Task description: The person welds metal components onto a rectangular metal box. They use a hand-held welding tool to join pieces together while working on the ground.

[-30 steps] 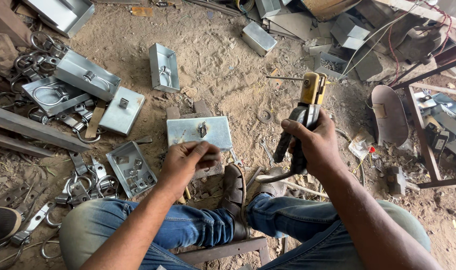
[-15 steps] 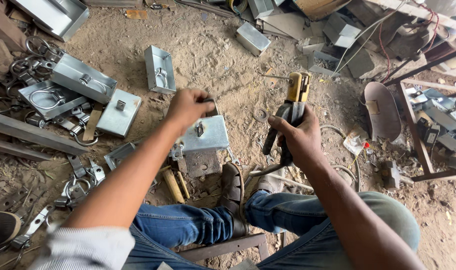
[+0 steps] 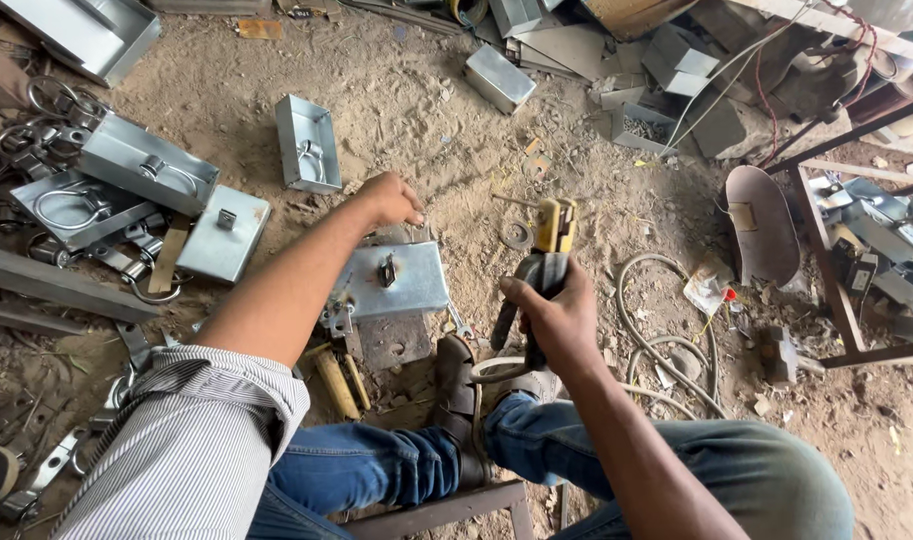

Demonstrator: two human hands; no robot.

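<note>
Around the hands [image 3: 391, 200], scattered metal boxes [image 3: 306, 140] and cable [image 3: 666, 350].

Sandy dirt floor [image 3: 426, 110] in daylight, scattered metal scrap, rusty metal frame [image 3: 826, 290] at right

The left hand [image 3: 388, 200] reaches past the far edge of the grey metal plate [image 3: 391, 282], and its fingertips curl down out of sight, so what they touch there cannot be told. The left forearm covers that plate's near-left corner. The right hand [image 3: 554, 318], to the right of the plate, wraps the welding electrode holder [image 3: 544, 262] and hides its grip; whether a rod sits in its yellow head is too small to tell. The cable [image 3: 666, 345] right of the plate disappears under the right leg. The open metal tray [image 3: 86, 30] far left of the plate is cut by the top edge.
</note>
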